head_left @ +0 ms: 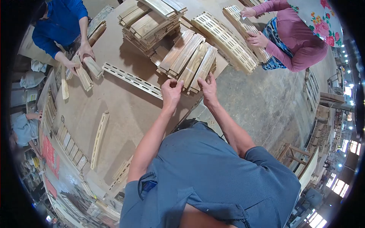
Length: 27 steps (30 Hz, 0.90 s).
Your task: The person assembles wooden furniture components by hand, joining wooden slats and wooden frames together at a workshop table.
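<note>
In front of me, short wooden slats [192, 64] lie side by side on top of a stack at the table's edge. My left hand [172, 93] is closed, its thumb and fingers at the near left end of the slats. At the near right end, my right hand [208, 90] grips with thumb and fingers bent. The slats between my hands are pale brown, and the ones further left look more reddish. Just left of my left hand, a long slotted wooden rail [133, 81] lies on the table.
A taller pile of slats [150, 24] stands behind. Slotted rails [226, 40] lie at the right, where a person in a pink sleeve [272, 7] handles one. A person in blue [74, 11] holds wood pieces [84, 78]. A curved strip [99, 140] lies on the table [125, 110].
</note>
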{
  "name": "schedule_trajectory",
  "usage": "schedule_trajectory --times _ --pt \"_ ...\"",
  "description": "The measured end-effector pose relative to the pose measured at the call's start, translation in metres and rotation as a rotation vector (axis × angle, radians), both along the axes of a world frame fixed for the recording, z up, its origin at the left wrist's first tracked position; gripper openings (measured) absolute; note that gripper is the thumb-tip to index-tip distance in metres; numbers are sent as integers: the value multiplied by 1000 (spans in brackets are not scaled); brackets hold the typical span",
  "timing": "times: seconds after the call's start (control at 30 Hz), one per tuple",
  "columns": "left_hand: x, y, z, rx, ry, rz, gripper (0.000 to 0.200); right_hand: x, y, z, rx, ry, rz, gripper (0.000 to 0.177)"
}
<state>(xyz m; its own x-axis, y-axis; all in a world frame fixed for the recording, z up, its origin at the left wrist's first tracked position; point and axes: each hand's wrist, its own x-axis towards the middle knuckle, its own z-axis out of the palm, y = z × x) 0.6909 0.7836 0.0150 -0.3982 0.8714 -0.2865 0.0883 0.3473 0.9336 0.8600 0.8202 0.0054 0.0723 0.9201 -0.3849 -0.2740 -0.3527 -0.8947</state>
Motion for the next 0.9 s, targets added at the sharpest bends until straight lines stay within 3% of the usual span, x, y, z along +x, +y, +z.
schedule_trajectory --times 0.1,0.23,0.43,0.53,0.67,0.73,0.9 --pt "-3 2 -8 1 -134 55 26 -2 5 -6 22 -3 -19 78" --pt "-5 6 -10 19 -114 28 30 -2 9 -9 23 -51 2 76" --pt "-1 15 -9 31 -8 -69 42 -3 15 -5 17 -91 19 70" --pt "4 12 -8 164 105 -102 43 7 15 1 18 -91 39 63" --pt "22 -1 9 54 133 -166 47 27 12 -9 -26 -102 -2 53" --pt "28 -3 9 -121 -65 -209 54 32 11 -9 -78 72 -33 48" --pt "34 -4 1 -195 -105 -226 47 29 1 -1 -90 93 43 46"
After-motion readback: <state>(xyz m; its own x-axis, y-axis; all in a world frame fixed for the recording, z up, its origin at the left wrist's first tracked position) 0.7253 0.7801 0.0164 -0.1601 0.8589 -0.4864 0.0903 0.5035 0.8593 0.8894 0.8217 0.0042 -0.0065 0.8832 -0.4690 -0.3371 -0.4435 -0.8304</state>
